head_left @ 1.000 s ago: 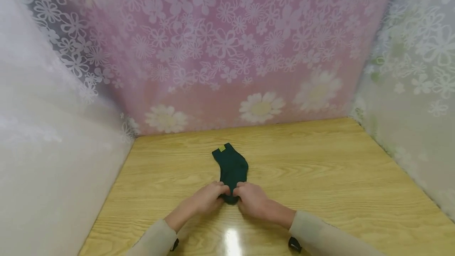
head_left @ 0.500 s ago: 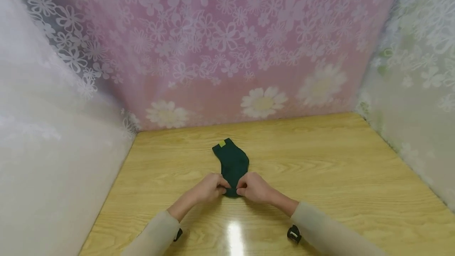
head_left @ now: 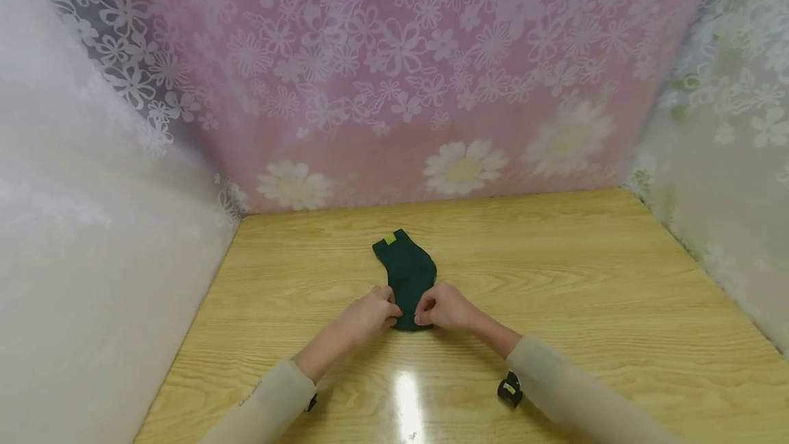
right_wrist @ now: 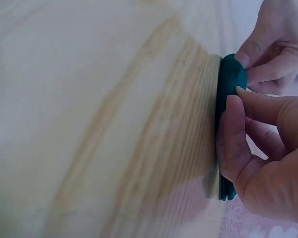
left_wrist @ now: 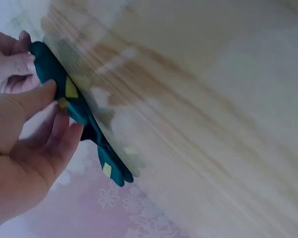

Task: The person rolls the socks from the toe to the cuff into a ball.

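A dark green sock [head_left: 411, 273] with a yellow patch near its cuff lies on the wooden table, cuff toward the back wall. The left wrist view shows this green sock [left_wrist: 49, 64] from the side, in layers, with several yellow patches. At the near, rounded end my left hand [head_left: 372, 314] pinches the left edge between thumb and fingers. Opposite it, my right hand [head_left: 448, 305] pinches the right edge, thumb and forefinger tips together. Seen from the right wrist, my right hand [right_wrist: 268, 158] has its fingers along the fabric, close beside my left hand [right_wrist: 278, 49].
The wood-grain table [head_left: 555, 259] reaches back to a pink floral curtain [head_left: 370, 88]. Pale sheets hang at both sides, the left sheet [head_left: 105, 259] and the flowered right sheet [head_left: 727, 190]. Black wrist devices [head_left: 509, 389] show under the sleeves.
My hands have moved a little apart along the sock's near end, toward its two edges, showing more fabric between them. The sock sits slightly higher in the head view, as the curtain does.
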Tool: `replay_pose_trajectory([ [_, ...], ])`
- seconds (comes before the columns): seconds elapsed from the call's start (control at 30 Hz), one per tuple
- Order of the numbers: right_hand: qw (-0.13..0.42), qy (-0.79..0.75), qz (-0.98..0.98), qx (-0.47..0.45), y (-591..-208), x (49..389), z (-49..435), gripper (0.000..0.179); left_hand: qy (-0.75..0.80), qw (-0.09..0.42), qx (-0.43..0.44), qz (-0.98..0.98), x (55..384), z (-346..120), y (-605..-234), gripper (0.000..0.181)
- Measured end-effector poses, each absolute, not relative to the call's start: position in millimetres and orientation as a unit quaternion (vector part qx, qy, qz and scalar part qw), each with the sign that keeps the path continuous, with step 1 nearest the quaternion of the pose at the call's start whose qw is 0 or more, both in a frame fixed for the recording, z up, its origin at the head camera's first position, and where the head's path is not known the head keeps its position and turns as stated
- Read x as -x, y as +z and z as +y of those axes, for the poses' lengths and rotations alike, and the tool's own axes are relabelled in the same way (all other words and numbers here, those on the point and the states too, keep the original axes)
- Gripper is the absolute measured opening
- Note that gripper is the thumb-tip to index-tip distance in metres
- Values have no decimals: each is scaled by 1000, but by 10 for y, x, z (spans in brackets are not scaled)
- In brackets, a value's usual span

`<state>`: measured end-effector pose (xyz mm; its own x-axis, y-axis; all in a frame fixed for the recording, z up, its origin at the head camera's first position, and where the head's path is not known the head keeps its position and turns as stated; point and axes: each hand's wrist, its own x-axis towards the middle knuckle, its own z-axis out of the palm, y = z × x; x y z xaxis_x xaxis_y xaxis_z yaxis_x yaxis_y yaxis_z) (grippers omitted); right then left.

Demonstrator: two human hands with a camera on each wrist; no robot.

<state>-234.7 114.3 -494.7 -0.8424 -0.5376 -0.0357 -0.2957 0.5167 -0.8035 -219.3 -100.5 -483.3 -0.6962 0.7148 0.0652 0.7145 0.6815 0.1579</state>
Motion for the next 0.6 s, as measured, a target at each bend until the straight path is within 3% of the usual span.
replay_pose_trajectory([
  [0.23,163,-438,854,227,-4918,2361,1129,9,-33,-59,-465,883,2133,-981,-4790,22],
  [0.37,142,-405,868,250,-4905,2337,1121,12,-23,-30,-464,885,2170,-992,-4802,23],
  [0.6,56,-259,918,295,-4787,2200,1061,10,31,0,-450,893,2264,-1005,-4863,20],
])
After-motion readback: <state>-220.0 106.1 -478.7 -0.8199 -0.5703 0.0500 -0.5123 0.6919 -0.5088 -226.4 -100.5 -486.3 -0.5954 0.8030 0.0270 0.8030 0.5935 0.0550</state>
